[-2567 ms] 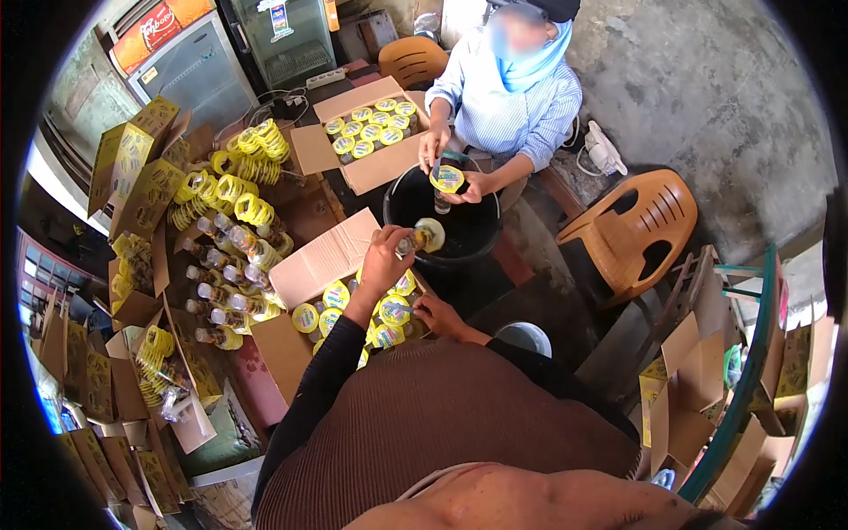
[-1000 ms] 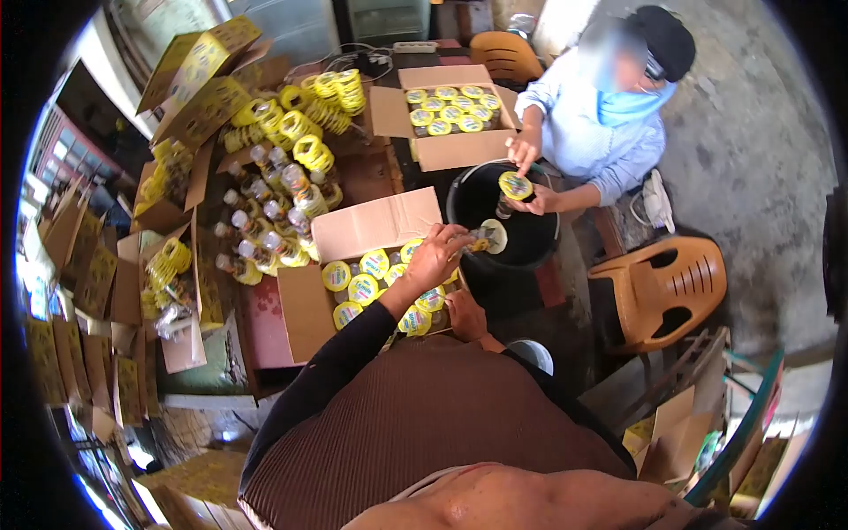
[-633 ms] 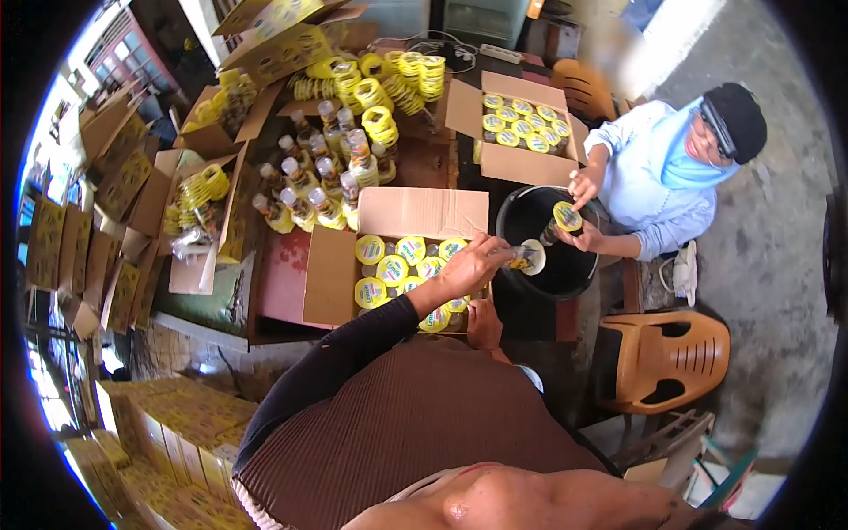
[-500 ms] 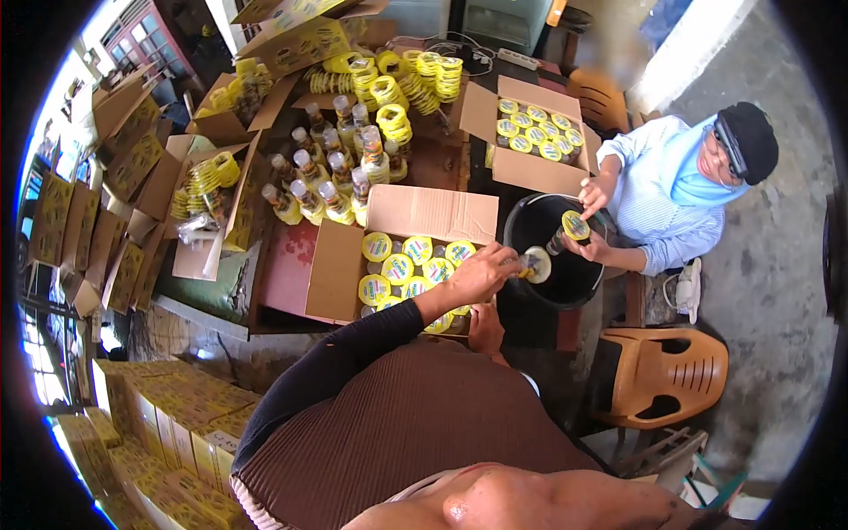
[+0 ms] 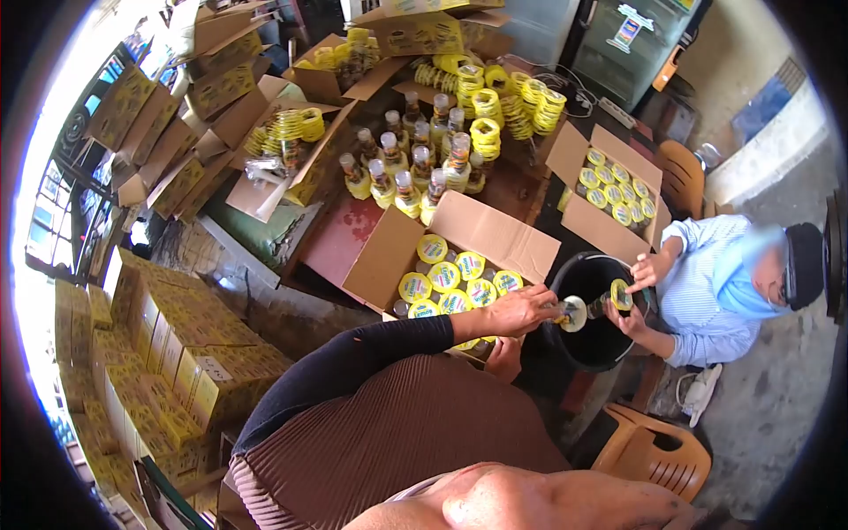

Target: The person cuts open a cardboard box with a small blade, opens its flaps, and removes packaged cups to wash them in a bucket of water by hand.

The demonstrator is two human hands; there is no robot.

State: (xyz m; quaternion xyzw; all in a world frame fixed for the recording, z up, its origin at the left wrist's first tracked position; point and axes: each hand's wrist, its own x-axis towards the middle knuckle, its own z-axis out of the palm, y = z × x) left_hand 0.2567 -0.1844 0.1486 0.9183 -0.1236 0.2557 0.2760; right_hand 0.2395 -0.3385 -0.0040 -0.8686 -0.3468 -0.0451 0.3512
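Note:
My left hand (image 5: 519, 309) is closed around a bottle (image 5: 572, 314), tilted so its pale round end faces me. It is held over the rim of a black bucket (image 5: 565, 349). My right hand (image 5: 504, 359) is low by the near right corner of an open cardboard box (image 5: 495, 231); its bent fingers are at the box's edge and partly hidden. Inside that box stand bottles with round yellow-and-white labels (image 5: 444, 276) facing up. Across the bucket, a co-worker's hands (image 5: 649, 272) hold another bottle with a yellow label (image 5: 621, 296).
Several capped bottles (image 5: 406, 190) stand on the table behind the box, beside stacks of yellow rings (image 5: 486, 137). A second open box of bottles (image 5: 609, 234) is at the right. Cartons (image 5: 212, 380) are piled at lower left. An orange chair (image 5: 654, 450) stands at lower right.
The camera view has turned, so the scene has shifted to the right and more cartons show at left. My left hand still holds the bottle by the bucket. The co-worker still holds theirs.

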